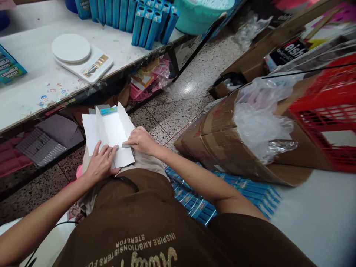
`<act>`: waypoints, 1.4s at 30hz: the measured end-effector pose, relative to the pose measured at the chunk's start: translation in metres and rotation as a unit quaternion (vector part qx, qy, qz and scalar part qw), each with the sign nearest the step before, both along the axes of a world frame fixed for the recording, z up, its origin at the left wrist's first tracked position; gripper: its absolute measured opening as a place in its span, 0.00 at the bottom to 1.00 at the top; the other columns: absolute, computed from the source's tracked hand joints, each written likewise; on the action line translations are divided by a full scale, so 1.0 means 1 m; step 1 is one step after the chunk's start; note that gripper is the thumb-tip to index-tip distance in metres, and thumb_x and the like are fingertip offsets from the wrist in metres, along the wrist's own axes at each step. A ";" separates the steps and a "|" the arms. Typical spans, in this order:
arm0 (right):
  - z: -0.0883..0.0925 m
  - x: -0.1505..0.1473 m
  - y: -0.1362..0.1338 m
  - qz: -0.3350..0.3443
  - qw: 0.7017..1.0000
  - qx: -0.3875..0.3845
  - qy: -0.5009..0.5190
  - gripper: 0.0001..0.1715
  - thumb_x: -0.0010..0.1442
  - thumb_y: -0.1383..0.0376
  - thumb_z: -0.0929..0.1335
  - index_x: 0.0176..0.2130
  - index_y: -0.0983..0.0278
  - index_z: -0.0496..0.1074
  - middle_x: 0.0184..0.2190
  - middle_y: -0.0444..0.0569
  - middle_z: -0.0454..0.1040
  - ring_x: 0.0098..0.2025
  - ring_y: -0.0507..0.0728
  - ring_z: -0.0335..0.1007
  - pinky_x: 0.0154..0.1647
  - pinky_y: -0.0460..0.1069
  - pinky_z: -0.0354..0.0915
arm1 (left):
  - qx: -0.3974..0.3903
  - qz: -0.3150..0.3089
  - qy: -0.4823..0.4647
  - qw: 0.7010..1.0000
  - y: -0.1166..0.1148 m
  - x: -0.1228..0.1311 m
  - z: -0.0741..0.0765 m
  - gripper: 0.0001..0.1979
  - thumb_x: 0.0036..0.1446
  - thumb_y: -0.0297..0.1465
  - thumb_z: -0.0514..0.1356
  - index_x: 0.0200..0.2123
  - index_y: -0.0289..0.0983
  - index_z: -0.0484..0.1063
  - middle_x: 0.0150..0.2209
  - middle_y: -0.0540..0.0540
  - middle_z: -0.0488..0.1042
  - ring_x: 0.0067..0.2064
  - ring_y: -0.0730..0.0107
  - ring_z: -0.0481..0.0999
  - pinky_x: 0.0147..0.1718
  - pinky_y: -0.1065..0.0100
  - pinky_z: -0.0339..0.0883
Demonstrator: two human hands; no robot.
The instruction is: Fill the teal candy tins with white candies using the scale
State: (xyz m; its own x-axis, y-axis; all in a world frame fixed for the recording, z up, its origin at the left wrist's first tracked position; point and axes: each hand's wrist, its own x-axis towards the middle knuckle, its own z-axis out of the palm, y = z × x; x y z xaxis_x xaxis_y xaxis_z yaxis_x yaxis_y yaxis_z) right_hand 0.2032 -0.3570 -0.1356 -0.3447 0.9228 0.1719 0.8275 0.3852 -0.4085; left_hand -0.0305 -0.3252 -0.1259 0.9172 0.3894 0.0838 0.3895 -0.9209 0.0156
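A partly folded white carton (112, 128) lies on my lap with its inside facing up and its side flaps raised. A blue printed panel shows at its far end. My left hand (101, 162) grips the near left edge, its thumb low by the edge and its fingertips on a small grey flap. At the near right side, my right hand (142, 141) has its fingers closed on another small grey flap, the index finger pressing along it. Both hands are touching the carton, a short gap apart.
A white table (22, 96) ahead carries a kitchen scale (80, 57), upright blue boxes (147, 27) and a turquoise tub (200, 15). To the right stand a cardboard box (211, 129) with plastic bags and a red crate (328, 107). Blue packs (194, 200) lie beside me.
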 end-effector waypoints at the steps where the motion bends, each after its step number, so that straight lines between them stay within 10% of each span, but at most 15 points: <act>1: 0.000 -0.002 0.000 -0.001 1.000 -0.001 -0.008 0.11 0.60 0.64 0.65 0.36 0.55 0.78 0.27 0.45 0.75 0.35 0.55 0.61 0.43 0.53 0.50 | 0.002 0.003 -0.002 1.000 -0.001 0.000 0.000 0.35 0.53 0.45 0.55 0.58 0.28 0.57 0.45 0.35 0.72 0.51 0.53 0.66 0.61 0.46 0.43; 9: -0.016 -0.016 -0.007 0.009 0.999 0.004 -0.046 0.11 0.61 0.67 0.64 0.38 0.57 0.76 0.30 0.46 0.76 0.38 0.56 0.59 0.42 0.54 0.48 | -0.012 -0.017 -0.024 1.000 -0.001 0.000 -0.004 0.22 0.56 0.28 0.52 0.55 0.32 0.63 0.42 0.39 0.74 0.49 0.59 0.68 0.60 0.48 0.49; 17: 0.013 -0.003 -0.025 0.159 0.985 -0.026 -0.067 0.20 0.57 0.65 0.66 0.51 0.61 0.68 0.44 0.49 0.73 0.46 0.58 0.60 0.49 0.54 0.51 | 0.005 -0.030 -0.050 0.998 0.002 0.009 -0.004 0.16 0.59 0.24 0.46 0.43 0.38 0.72 0.31 0.45 0.76 0.39 0.66 0.70 0.55 0.52 0.58; 25: -0.030 -0.023 -0.038 0.029 0.997 0.067 -0.008 0.13 0.62 0.70 0.62 0.42 0.60 0.73 0.37 0.48 0.75 0.41 0.54 0.65 0.47 0.53 0.51 | -0.045 -0.020 -0.060 0.997 -0.003 0.013 -0.002 0.15 0.60 0.25 0.47 0.35 0.39 0.73 0.29 0.47 0.75 0.38 0.65 0.70 0.56 0.51 0.57; 42: -0.001 -0.018 -0.008 0.001 0.998 -0.053 -0.019 0.15 0.63 0.61 0.61 0.41 0.64 0.75 0.31 0.51 0.73 0.37 0.56 0.63 0.46 0.54 0.48 | -0.059 -0.024 -0.033 0.997 0.025 0.011 -0.003 0.15 0.59 0.28 0.50 0.50 0.36 0.64 0.38 0.43 0.74 0.44 0.63 0.70 0.59 0.46 0.49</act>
